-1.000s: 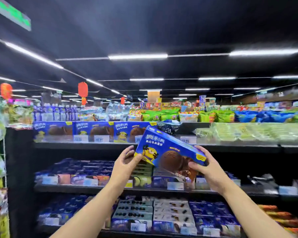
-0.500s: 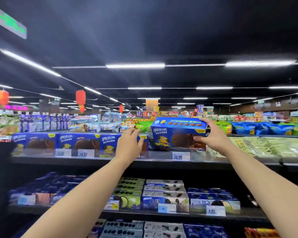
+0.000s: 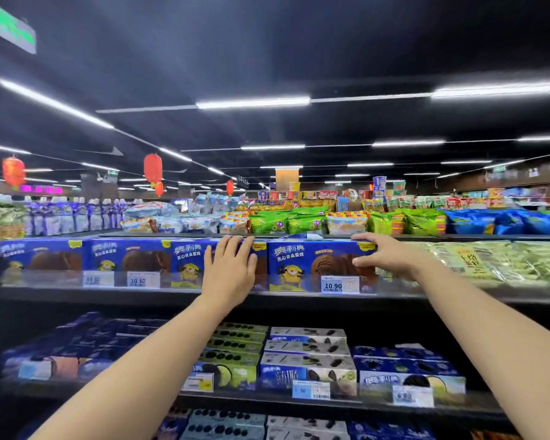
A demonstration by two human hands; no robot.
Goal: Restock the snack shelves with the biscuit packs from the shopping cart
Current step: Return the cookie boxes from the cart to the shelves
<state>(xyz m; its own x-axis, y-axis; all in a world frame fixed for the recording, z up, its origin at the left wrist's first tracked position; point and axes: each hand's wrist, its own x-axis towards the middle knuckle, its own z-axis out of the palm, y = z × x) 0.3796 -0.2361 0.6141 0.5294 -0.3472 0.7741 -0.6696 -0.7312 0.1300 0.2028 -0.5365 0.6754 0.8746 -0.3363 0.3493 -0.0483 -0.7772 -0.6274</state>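
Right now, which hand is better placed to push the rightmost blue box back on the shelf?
Right. The right hand holds the rightmost box at its right end, fingers over the top; the left hand lies flat on the neighbouring box.

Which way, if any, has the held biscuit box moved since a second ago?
Yes. The blue biscuit box rose from in front of the middle shelf onto the top shelf, behind the 10.90 price tag.
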